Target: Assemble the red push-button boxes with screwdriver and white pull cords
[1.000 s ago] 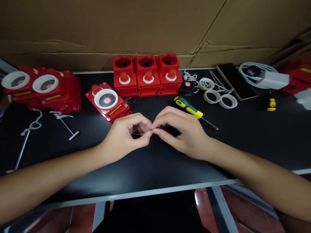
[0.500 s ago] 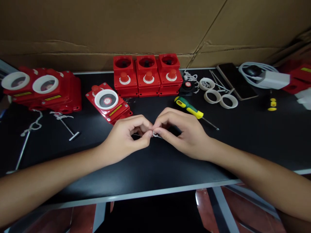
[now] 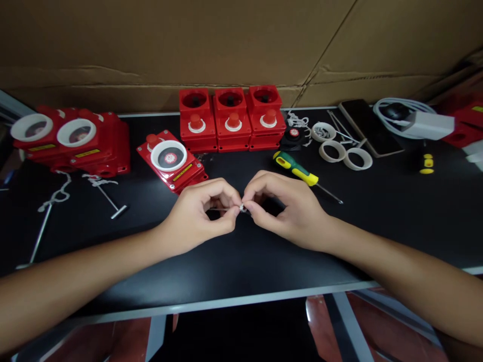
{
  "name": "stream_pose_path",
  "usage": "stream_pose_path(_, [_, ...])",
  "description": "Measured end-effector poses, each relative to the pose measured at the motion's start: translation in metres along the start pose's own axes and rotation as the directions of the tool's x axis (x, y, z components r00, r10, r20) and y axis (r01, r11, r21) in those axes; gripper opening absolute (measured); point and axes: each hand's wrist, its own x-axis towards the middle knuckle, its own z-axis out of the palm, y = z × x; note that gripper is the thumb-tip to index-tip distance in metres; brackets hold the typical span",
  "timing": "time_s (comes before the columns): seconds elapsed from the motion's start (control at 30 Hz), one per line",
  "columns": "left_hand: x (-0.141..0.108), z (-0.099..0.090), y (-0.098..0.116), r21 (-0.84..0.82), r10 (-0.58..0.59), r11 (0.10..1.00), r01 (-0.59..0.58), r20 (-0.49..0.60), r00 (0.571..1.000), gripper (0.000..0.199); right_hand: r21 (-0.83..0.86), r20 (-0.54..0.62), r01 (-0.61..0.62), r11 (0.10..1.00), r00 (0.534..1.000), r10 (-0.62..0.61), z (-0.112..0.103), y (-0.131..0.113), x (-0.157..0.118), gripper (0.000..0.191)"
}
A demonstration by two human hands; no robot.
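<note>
My left hand [image 3: 196, 213] and my right hand [image 3: 292, 213] meet fingertip to fingertip over the middle of the table. Both are closed in a pinch on a small bit of white cord [image 3: 242, 206], which looks knotted. A thin rod [image 3: 219, 209] shows inside the curl of my left fingers; its ends are hidden. Just beyond my left hand lies a red box [image 3: 181, 176] with a white ring around its round window. Beyond my right hand is a green and yellow screwdriver [image 3: 296, 168].
Three red housings [image 3: 232, 120] stand at the back, and two ringed red boxes [image 3: 94, 143] at the left. A T-shaped metal rod [image 3: 109, 198] lies tied with cord. White rings [image 3: 358, 158], a phone [image 3: 370, 125] and a charger [image 3: 430, 124] lie at the right.
My fingertips have shifted slightly at the cord, and more of the white knot and the thin rod shows now. The whole view has moved a little.
</note>
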Motion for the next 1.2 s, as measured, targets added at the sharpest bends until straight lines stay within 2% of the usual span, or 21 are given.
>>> stream_pose_path(0.57, [-0.001,0.0018,0.0046,0.046,0.003,0.999,-0.003,0.006,1.0,0.01,-0.022,-0.038,-0.02,1.0,0.999,0.02,0.0033,-0.0047,-0.0028,0.013])
stream_pose_path(0.9, [-0.0017,-0.0006,0.004,0.033,0.006,0.999,-0.006,-0.006,1.0,0.007,-0.065,-0.011,0.016,0.998,1.0,-0.017,0.0018,-0.0062,-0.0029,0.015])
stream_pose_path(1.2, [-0.0008,-0.0001,0.0041,0.081,0.054,0.995,-0.054,0.0,0.999,0.015,-0.049,0.03,0.024,0.998,0.999,-0.023,0.0044,-0.0049,-0.0045,0.017])
